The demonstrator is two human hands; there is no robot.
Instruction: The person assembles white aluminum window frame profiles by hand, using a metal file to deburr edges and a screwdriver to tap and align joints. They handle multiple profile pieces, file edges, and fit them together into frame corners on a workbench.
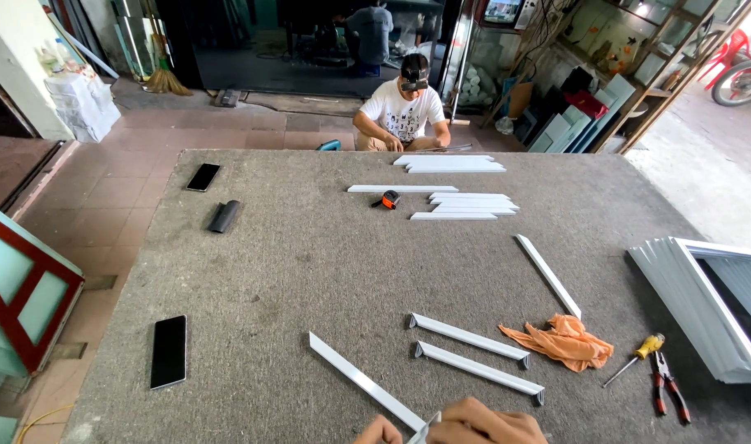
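While your left hand (381, 430) and right hand (486, 423) close together on the near end of the white metal strip (363, 381) at 6 o'clock, judge it light, stiff, sharp-edged; grip its flat faces.

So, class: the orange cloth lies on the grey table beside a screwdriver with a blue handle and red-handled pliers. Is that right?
Not quite. In the head view the screwdriver has a yellow handle, not blue. The rest holds: the orange cloth lies on the grey table beside it and the red-handled pliers.
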